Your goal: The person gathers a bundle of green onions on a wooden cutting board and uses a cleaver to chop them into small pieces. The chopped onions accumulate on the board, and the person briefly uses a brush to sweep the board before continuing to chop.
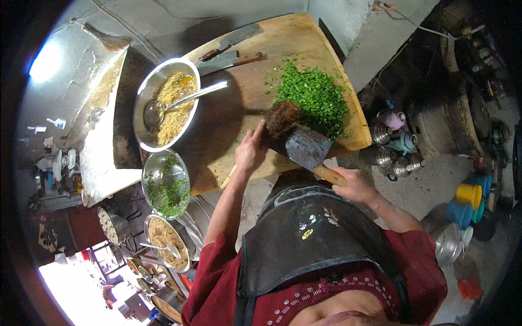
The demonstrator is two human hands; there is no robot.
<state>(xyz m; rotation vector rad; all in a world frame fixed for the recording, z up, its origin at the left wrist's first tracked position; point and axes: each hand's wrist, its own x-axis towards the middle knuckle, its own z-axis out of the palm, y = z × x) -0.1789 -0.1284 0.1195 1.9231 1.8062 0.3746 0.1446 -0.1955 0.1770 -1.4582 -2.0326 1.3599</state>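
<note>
My right hand (355,184) grips the wooden handle of a cleaver (310,146), its broad dark blade angled over the near edge of a wooden chopping board (220,122). At the blade's upper left is a brown fibre brush (282,118). My left hand (250,151) holds this brush from its left side; the grip itself is partly hidden. A heap of chopped green onions (312,95) lies on the board just beyond brush and blade.
Two more cleavers, one dark (240,36) and one behind a steel bowl (140,122) of yellowish minced food with a ladle (155,113), lie on the board. A bowl of chopped greens (169,193) and a bowl of brown filling (163,240) stand left. Thermos flasks (401,140) stand right.
</note>
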